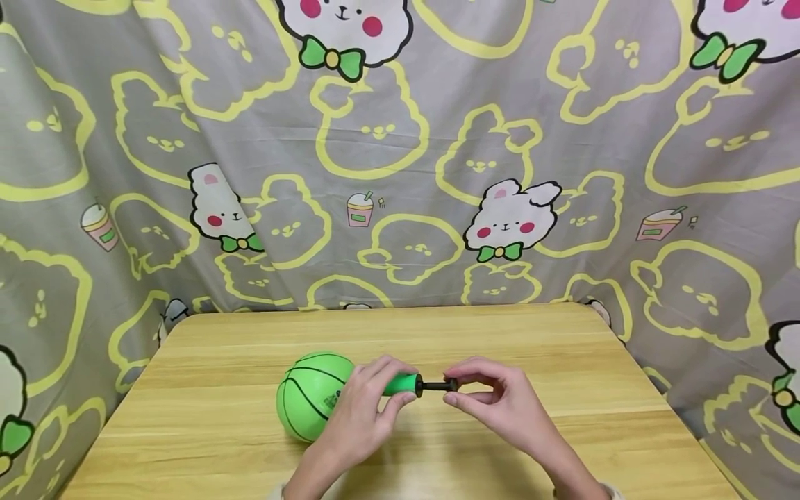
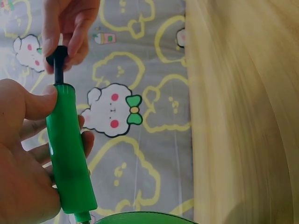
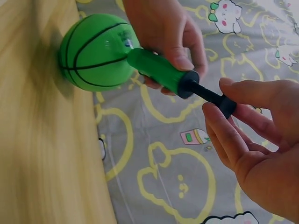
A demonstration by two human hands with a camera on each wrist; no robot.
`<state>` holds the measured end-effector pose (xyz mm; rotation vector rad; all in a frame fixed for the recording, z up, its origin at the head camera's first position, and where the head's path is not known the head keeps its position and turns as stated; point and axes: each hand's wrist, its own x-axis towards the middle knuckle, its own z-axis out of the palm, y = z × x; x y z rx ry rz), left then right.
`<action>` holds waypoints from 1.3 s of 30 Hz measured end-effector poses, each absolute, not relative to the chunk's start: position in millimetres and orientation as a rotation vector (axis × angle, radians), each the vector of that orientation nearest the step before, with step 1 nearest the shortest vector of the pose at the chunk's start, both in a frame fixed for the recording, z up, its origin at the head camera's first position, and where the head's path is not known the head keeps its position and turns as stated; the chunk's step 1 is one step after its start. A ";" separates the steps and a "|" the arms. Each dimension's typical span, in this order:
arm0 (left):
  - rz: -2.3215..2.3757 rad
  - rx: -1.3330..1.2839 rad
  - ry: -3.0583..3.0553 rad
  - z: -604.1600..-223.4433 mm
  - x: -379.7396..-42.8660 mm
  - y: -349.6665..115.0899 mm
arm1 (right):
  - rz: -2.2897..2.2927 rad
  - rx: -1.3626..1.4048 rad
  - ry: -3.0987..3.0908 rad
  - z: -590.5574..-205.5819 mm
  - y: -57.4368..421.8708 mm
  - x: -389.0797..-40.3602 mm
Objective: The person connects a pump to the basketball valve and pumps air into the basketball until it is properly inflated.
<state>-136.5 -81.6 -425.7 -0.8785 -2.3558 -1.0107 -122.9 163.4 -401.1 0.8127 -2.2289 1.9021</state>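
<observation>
A green ball (image 1: 309, 396) with black seam lines rests on the wooden table, left of centre. My left hand (image 1: 365, 410) grips the green barrel of a small hand pump (image 2: 70, 154), thumb on one side and fingers round the other. The pump's lower end meets the ball in the right wrist view (image 3: 135, 58). Its black rod sticks out of the barrel toward the right. My right hand (image 1: 503, 399) pinches the black end knob (image 3: 227, 106) of that rod between thumb and fingertips. The pump lies nearly level in the head view.
The light wooden table (image 1: 500, 333) reaches back to a grey curtain (image 1: 406, 173) with yellow outlines and white cartoon animals. The curtain also hangs along the left and right sides of the table.
</observation>
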 end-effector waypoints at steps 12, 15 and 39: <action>-1.037 -0.835 -2.353 -423.4 -140.9 -89.7 | 1.867 0.848 -2.202 -386.8 187.1 -123.0; -1.041 -0.830 -2.350 -422.4 -141.9 -91.0 | 1.866 0.854 -2.199 -384.0 194.2 -123.4; -1.057 -0.809 -2.305 -423.0 -141.1 -90.3 | 1.859 0.771 -2.178 -385.2 195.5 -123.6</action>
